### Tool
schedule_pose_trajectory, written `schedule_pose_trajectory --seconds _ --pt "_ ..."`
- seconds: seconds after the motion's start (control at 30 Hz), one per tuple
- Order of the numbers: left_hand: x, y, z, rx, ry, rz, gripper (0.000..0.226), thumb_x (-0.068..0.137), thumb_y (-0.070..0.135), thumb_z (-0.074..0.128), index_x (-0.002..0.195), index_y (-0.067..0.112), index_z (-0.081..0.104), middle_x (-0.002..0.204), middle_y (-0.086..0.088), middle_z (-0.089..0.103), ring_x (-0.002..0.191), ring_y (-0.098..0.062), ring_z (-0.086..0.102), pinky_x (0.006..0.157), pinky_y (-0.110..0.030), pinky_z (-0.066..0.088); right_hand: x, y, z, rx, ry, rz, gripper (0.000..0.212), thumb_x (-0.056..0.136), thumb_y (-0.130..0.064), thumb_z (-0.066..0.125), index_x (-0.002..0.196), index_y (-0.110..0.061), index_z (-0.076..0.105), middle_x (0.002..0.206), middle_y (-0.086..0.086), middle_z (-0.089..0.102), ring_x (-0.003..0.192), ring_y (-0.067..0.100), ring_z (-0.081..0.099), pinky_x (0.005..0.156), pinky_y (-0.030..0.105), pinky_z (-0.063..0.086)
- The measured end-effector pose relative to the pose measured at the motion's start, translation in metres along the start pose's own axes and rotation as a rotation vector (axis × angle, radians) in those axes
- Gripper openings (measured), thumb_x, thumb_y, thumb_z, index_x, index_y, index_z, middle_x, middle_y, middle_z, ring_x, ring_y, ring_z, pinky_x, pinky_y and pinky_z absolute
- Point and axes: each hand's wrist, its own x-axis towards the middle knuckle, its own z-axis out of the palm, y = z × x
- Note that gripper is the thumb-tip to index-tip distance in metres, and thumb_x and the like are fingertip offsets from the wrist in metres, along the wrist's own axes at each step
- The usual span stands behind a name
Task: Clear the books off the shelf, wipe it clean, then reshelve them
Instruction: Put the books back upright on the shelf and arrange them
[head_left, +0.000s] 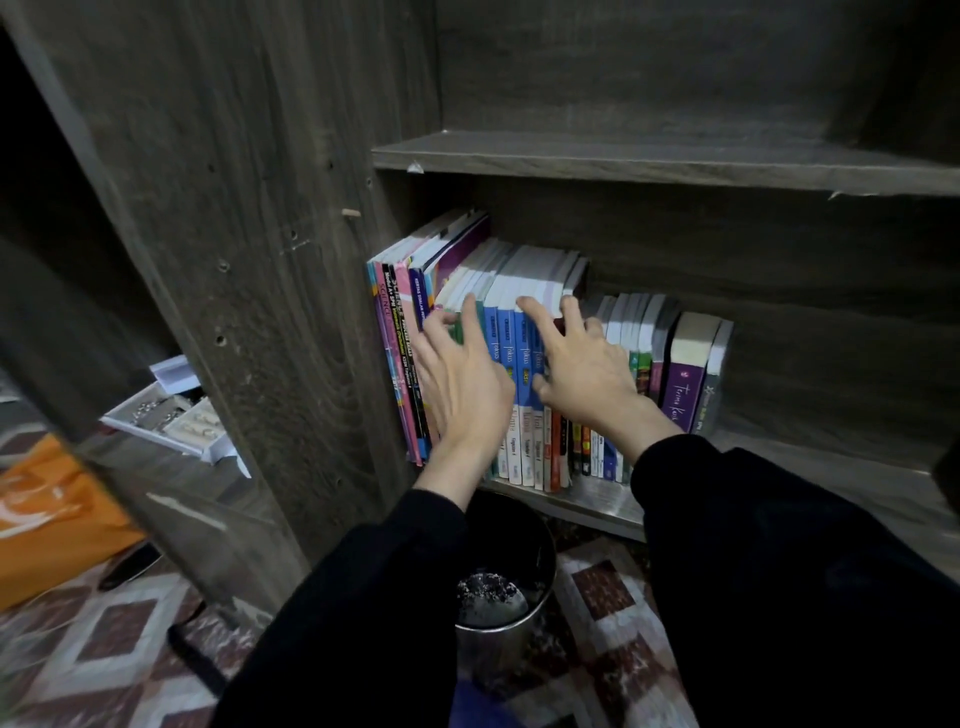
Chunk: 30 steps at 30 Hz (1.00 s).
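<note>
A row of upright books (524, 291) fills the left part of the lower shelf (831, 483) of a dark wooden bookcase. Tall thin books (397, 332) stand at the far left, blue-spined ones in the middle, a purple book (685, 387) near the right end. My left hand (462, 384) lies with spread fingers against the spines at the left of the row, fingertips at their top edges. My right hand (582, 369) reaches over the blue spines, its straight fingers touching the tops of the middle books. Both wear black sleeves.
The upper shelf (649, 161) holds nothing. A metal bin (498, 623) stands on the patterned floor right below my arms. To the left, beyond the bookcase side panel (249, 260), lie a white tray (171, 421) of small items and an orange bag (47, 519).
</note>
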Motion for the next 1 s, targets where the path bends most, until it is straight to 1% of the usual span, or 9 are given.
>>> schedule_pose_trajectory --seconds 0.07,0.17,0.33,0.5,0.63,0.73,0.83,0.9,1.0 --pt "0.014 -0.006 -0.003 0.147 -0.079 0.077 0.078 0.082 0.013 0.058 0.15 0.018 0.019 0.128 -0.012 0.03 0.12 -0.027 0.029 0.104 -0.037 0.03 0.0 0.0 0.0 -0.006 0.0 0.001 0.08 0.086 -0.026 0.06 0.147 -0.033 0.009 0.136 0.012 0.026 0.116 0.034 0.042 0.074 0.04 0.043" --pt "0.024 -0.009 -0.005 0.23 -0.127 0.122 0.075 0.081 0.016 0.058 0.148 0.019 0.023 0.119 -0.011 0.032 0.114 -0.028 0.032 0.106 -0.045 0.031 0.0 0.0 -0.001 -0.01 -0.008 0.003 0.081 0.086 -0.026 0.06 0.148 -0.033 0.008 0.138 0.013 0.025 0.118 0.034 0.041 0.076 0.04 0.044" --pt "0.033 -0.01 -0.008 0.27 -0.134 0.152 0.066 0.086 0.018 0.054 0.147 0.022 0.029 0.117 -0.01 0.034 0.109 -0.027 0.033 0.097 -0.037 0.033 -0.001 0.0 -0.003 -0.008 -0.019 -0.001 0.081 0.087 -0.025 0.06 0.148 -0.033 0.007 0.14 0.014 0.024 0.119 0.035 0.042 0.079 0.041 0.045" --pt "0.053 -0.02 -0.025 0.318 -0.217 0.267 0.068 0.082 0.026 0.065 0.144 0.029 0.036 0.122 -0.008 0.032 0.117 -0.028 0.028 0.098 -0.035 0.024 -0.001 0.0 -0.004 0.006 -0.014 -0.005 0.081 0.087 -0.024 0.062 0.148 -0.033 0.008 0.139 0.013 0.025 0.119 0.034 0.042 0.08 0.041 0.046" --pt "0.057 -0.035 -0.021 0.36 -0.181 0.35 0.072 0.077 0.036 0.075 0.139 0.032 0.039 0.128 -0.007 0.034 0.125 -0.032 0.027 0.1 -0.04 0.027 -0.001 0.002 -0.001 0.012 0.014 -0.02 0.081 0.088 -0.027 0.063 0.147 -0.034 0.01 0.137 0.012 0.028 0.115 0.033 0.045 0.079 0.041 0.048" --pt "0.058 -0.04 -0.017 0.352 -0.16 0.375 0.073 0.075 0.039 0.075 0.139 0.032 0.039 0.129 -0.006 0.037 0.124 -0.031 0.029 0.097 -0.039 0.03 -0.001 0.007 0.004 0.022 0.057 -0.02 0.094 0.087 -0.029 0.068 0.15 -0.034 -0.001 0.137 0.008 0.029 0.111 0.028 0.047 0.077 0.038 0.05" --pt "0.057 -0.041 -0.017 0.367 -0.173 0.346 0.082 0.076 0.044 0.071 0.145 0.027 0.03 0.136 -0.005 0.039 0.13 -0.031 0.027 0.1 -0.039 0.031 0.0 0.008 0.007 0.083 0.094 0.005 0.111 0.08 -0.03 0.075 0.151 -0.03 -0.011 0.138 0.004 0.034 0.105 0.023 0.05 0.076 0.035 0.053" --pt "0.054 -0.041 -0.016 0.355 -0.19 0.304 0.091 0.076 0.046 0.07 0.149 0.021 0.021 0.139 -0.005 0.038 0.134 -0.031 0.028 0.102 -0.04 0.032 0.002 0.011 0.006 0.134 0.105 0.017 0.112 0.077 -0.031 0.077 0.152 -0.027 -0.006 0.139 0.002 0.034 0.106 0.021 0.05 0.078 0.033 0.052" --pt "0.052 -0.041 -0.014 0.31 -0.194 0.292 0.095 0.074 0.044 0.07 0.149 0.017 0.018 0.134 -0.004 0.041 0.12 -0.026 0.043 0.098 -0.039 0.039 0.001 0.023 0.006 0.228 0.074 0.02 0.105 0.074 -0.032 0.079 0.152 -0.023 0.009 0.146 -0.003 0.028 0.121 0.018 0.045 0.088 0.031 0.046"
